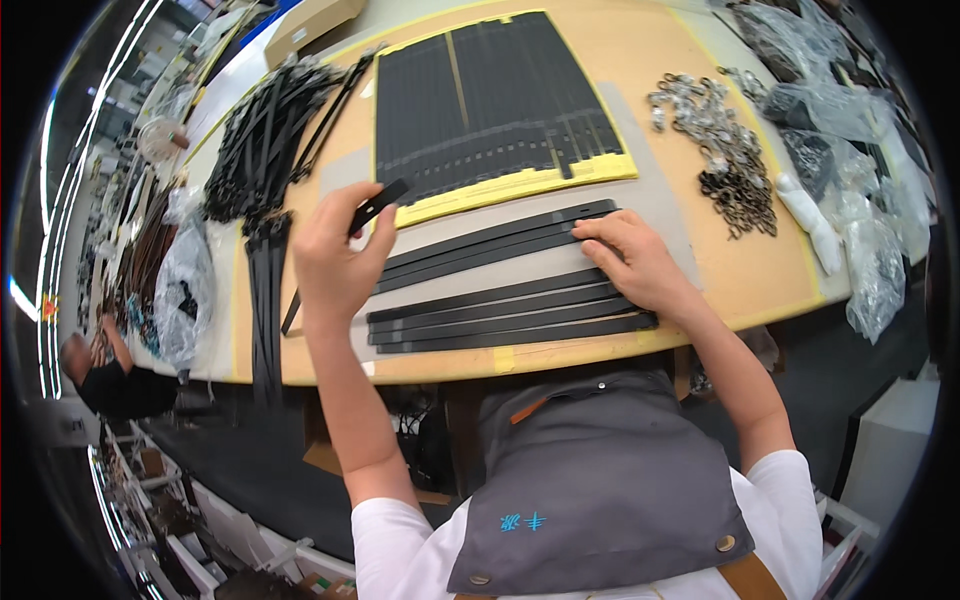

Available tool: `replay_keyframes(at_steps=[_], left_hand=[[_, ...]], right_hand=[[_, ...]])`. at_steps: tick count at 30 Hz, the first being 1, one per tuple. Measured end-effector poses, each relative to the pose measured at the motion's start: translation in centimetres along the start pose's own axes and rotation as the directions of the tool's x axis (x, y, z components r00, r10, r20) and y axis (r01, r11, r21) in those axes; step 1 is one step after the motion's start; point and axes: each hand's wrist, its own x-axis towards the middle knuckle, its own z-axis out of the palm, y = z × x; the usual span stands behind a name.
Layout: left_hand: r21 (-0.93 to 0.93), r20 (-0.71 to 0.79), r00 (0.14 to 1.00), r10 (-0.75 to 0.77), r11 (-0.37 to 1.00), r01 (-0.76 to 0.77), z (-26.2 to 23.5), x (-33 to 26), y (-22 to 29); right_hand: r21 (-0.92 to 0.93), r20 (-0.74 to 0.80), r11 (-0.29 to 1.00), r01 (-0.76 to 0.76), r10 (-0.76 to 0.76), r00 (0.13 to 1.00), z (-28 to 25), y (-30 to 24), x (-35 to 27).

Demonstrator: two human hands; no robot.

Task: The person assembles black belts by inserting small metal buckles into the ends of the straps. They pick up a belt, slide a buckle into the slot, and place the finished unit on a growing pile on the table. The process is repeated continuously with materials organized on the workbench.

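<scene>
My left hand [345,250] is raised over the left part of the worktable, pinching a flat black strap [385,202] by its end, where a small slot shows. The rest of that strap runs behind the hand. My right hand [640,262] rests at the right ends of a few black straps [480,246], fingertips closed on the end of one. Just nearer to me lies a second group of black straps [500,312], side by side. Beyond both groups is a yellow-edged board [520,188] covered with a close row of black straps [500,100].
At the left, a heap of black straps with metal fittings [270,130] lies, and straps [265,310] hang over the front edge. Metal clasps [730,160] are piled at the right, near clear plastic bags [850,130]. A person [125,370] works at the far left.
</scene>
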Motion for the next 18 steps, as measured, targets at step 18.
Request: replay_keyframes(at_steps=[18], left_hand=[[-0.493, 0.45, 0.89, 0.078, 0.852, 0.175, 13.5, -2.3, 8.0]], right_hand=[[-0.285, -0.387, 0.833, -0.475, 0.353, 0.852, -14.9, 8.8, -4.2]])
